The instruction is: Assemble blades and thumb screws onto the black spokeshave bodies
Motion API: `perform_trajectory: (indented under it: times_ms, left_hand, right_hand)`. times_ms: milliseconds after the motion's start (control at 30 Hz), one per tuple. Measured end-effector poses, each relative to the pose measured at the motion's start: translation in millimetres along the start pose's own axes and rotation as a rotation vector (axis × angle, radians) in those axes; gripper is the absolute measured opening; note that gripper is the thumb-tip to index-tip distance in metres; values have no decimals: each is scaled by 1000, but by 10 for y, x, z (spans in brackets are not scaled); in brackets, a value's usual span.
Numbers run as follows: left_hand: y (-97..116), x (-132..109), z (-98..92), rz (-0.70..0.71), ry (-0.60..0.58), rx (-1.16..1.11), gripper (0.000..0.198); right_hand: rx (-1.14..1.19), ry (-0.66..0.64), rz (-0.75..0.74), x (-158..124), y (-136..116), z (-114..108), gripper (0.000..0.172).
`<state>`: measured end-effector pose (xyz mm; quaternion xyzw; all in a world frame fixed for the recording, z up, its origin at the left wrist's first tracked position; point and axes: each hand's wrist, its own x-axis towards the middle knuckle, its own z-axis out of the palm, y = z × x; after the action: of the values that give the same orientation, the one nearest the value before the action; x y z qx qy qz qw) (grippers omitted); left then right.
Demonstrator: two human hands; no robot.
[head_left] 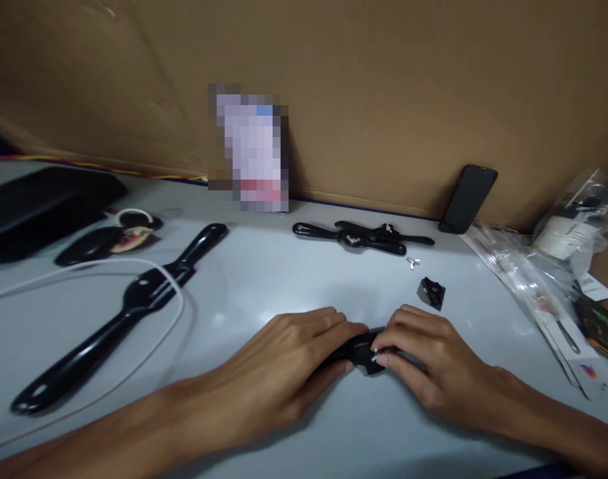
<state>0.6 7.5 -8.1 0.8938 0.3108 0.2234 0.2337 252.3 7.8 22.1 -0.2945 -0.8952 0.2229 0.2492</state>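
Observation:
In the middle front, my left hand [304, 356] is closed around one side of a black spokeshave [362, 356]; most of its handle is hidden under the fingers. My right hand [428, 362] is at the other side, with thumb and fingertips pinching a small silver screw [375, 355] against the tool's middle. Beyond the right hand lies a small dark metal plate with a black cap [434, 291] on it. A few small silver screws [413, 263] rest just behind that.
Two more black spokeshaves [351, 238] lie crossed near the cardboard wall [364, 100]. At left, a larger black spokeshave [149, 289] has a white cable [180, 309] looped over it. A phone [468, 198] leans on the wall; plastic packages [543, 309] lie at right.

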Motion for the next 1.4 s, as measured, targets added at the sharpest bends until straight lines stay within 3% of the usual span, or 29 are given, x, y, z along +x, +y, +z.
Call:
perform_trajectory:
  times_ms: [200, 300, 500, 600, 733, 833, 933, 1167, 1400]
  left_hand:
    - [-19, -9, 21, -27, -12, -31, 29]
    - [-19, -4, 16, -47, -31, -36, 22]
    - [-13, 1, 14, -16, -12, 16, 26]
    - [-18, -1, 28, -5, 4, 16, 28]
    - [-16, 1, 33, -17, 0, -6, 27]
    - [-4, 14, 22, -19, 0, -8, 28]
    - [9, 35, 7, -23, -9, -9, 25]
    - [16, 50, -7, 6, -14, -2, 27]
    - [17, 28, -9, -11, -44, 19, 28]
  right_hand:
    - [-220, 2, -139, -16, -96, 63, 30]
    - [-243, 28, -143, -22, -127, 114, 29]
    - [-309, 130, -147, -8, -123, 176, 23]
    - [-183, 143, -93, 19, -108, 186, 24]
    - [-7, 163, 97, 53, -103, 226, 18]
    - [-58, 179, 129, 58, -103, 252, 17]
    - [-109, 110, 52, 48, -93, 193, 16]
    - [119, -122, 17, 38, 13, -138, 21]
    - [60, -54, 16, 53, 45, -77, 7]
